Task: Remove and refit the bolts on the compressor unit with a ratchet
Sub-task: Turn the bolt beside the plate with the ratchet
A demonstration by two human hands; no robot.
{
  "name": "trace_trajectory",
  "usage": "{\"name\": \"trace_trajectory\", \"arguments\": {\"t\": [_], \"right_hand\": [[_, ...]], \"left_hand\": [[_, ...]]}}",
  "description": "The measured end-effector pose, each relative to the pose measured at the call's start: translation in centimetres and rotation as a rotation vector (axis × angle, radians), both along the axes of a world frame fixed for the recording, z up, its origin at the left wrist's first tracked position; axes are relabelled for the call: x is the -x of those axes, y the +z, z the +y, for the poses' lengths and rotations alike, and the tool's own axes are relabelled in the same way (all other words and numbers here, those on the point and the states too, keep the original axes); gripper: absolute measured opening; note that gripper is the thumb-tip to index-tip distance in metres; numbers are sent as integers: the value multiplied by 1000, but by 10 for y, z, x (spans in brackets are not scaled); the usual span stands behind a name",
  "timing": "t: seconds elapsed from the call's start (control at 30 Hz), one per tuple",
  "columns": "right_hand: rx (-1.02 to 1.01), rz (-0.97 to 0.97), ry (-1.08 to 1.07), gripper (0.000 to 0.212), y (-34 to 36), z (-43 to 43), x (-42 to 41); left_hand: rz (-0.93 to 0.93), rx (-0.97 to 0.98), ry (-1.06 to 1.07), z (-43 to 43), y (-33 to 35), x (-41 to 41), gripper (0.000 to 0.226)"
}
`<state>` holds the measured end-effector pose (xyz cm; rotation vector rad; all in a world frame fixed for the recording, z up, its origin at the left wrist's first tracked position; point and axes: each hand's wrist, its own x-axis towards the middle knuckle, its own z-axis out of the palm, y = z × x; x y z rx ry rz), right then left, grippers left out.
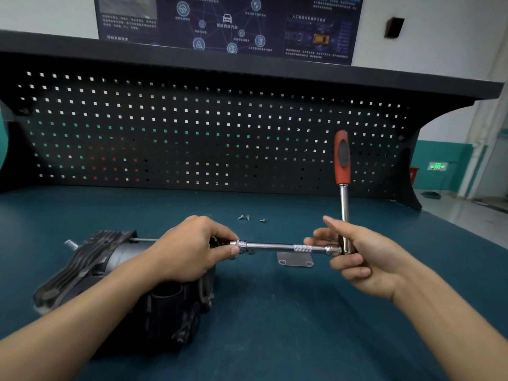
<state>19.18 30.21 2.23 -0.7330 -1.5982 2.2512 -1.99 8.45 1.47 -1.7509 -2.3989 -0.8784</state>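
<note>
The dark finned compressor unit [90, 268] lies on the teal bench at the lower left. My left hand [192, 248] rests over its right end and pinches the socket end of a chrome extension bar [275, 246] that runs level to the right. My right hand [360, 257] grips the ratchet head where the bar joins it. The ratchet [342, 171] stands upright, its red and black handle pointing up. Three loose bolts [248, 218] lie on the bench behind the bar.
A small grey metal plate [295, 259] with two holes lies under the bar. A black pegboard [192, 133] backs the bench, with a shelf above it. The teal bench top [275, 312] stretches in front and to the right.
</note>
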Motion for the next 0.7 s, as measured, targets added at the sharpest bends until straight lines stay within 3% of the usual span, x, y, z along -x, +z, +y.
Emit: {"name": "trace_trajectory", "arguments": {"t": [0.3,0.43,0.7], "right_hand": [[71,-15,-31,13,-1,1,2],[-78,-19,-59,8,-4,3,3],[-367,135,-11,30,-1,2,-3]], "left_hand": [[-7,-7,19,1,-1,1,7],[-21,-17,35,2,-2,2,3],[-5,-41,50,1,-4,3,6]]}}
